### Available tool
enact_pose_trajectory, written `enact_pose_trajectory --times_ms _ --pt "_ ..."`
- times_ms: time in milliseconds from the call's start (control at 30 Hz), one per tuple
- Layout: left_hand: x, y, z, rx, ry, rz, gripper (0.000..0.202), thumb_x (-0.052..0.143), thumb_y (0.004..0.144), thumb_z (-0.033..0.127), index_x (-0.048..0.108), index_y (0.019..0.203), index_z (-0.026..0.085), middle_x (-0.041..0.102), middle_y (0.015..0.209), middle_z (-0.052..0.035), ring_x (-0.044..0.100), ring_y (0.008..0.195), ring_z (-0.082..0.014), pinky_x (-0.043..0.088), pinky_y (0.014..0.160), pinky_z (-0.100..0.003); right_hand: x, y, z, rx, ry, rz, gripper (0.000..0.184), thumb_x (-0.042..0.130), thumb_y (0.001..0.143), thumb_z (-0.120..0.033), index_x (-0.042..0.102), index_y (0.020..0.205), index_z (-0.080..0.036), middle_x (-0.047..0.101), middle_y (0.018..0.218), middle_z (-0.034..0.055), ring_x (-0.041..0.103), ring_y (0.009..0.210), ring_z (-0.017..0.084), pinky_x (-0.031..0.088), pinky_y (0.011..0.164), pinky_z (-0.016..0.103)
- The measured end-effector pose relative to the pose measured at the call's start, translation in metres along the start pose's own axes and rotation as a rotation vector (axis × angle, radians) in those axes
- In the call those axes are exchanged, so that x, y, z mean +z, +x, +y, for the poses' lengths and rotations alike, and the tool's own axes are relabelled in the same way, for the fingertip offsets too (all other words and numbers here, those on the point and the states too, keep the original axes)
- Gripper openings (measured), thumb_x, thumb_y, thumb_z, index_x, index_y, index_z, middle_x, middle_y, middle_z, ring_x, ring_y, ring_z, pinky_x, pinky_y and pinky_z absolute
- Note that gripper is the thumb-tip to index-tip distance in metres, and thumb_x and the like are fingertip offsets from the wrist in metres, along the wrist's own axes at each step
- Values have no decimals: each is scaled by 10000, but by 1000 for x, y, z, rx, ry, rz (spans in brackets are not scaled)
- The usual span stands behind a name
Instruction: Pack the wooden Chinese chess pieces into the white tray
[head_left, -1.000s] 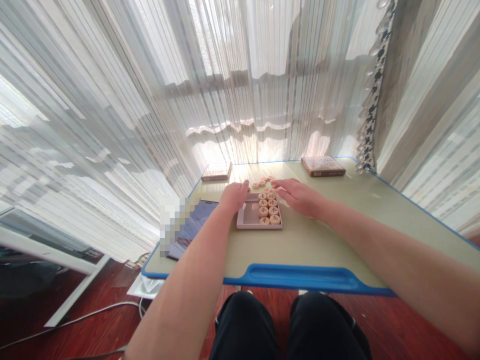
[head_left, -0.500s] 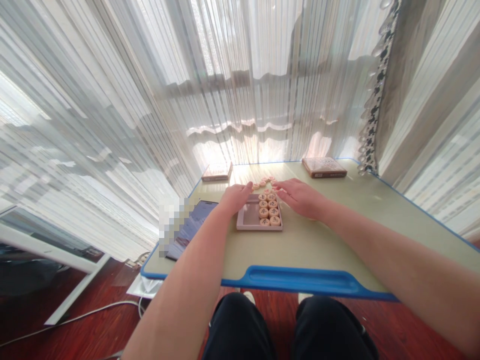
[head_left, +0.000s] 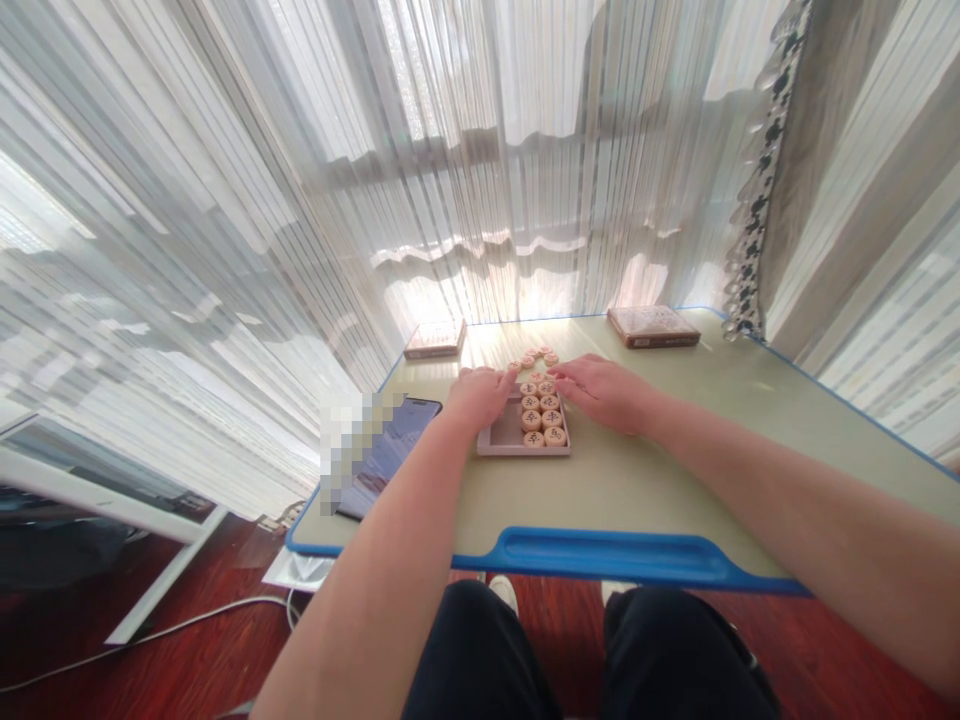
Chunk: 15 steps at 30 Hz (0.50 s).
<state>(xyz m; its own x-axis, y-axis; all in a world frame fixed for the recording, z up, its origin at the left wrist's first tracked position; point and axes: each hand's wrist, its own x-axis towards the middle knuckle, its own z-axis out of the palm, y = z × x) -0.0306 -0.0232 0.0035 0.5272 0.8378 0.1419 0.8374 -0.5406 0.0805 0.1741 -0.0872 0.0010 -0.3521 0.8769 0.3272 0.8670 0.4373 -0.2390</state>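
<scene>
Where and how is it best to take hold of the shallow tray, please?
Probably grip the tray by both side walls, coming from left and right together: it lies flat and open-topped, with round pieces crowding its right half, so keep it level.

The pinkish tray (head_left: pixel 505 425) holds black-lettered tan pieces (head_left: pixel 531 421).

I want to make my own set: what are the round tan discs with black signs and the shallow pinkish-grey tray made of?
Discs: maybe wood or plastic; pale, smooth, any grain too small to see. Tray: probably plastic, fairly matte, with thin, even walls.
</scene>
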Motion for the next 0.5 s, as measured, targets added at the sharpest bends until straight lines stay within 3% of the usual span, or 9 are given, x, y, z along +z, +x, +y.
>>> enact_pose_trajectory --times_ms 133,333,500 --pt "-4 -2 5 -92 -65 12 618 160 906 476 679 918 142 655 1034 -144 541 1033 -259 353 932 -360 -1 0 -1 -7 -11 -27 467 285 919 -392 557 1207 -144 604 1189 115 486 1122 258 372 947 414" --pt "-3 0 10 40 -161 147 603 171 921 432 695 828 148 666 937 -112 561 990 -209 394 906 -302 -4 -1 -3 -36 -41 49 456 285 922 -388 592 1148 -137 642 1084 118 494 1069 256 381 922 408" --pt "-2 2 10 0 -202 217 516 258 913 366 701 809 123 661 923 -121 583 949 -208 426 886 -308 -3 -1 -4 -65 -49 30 443 297 921 -393 598 1134 -146 646 1064 112 497 1047 253 381 917 407"
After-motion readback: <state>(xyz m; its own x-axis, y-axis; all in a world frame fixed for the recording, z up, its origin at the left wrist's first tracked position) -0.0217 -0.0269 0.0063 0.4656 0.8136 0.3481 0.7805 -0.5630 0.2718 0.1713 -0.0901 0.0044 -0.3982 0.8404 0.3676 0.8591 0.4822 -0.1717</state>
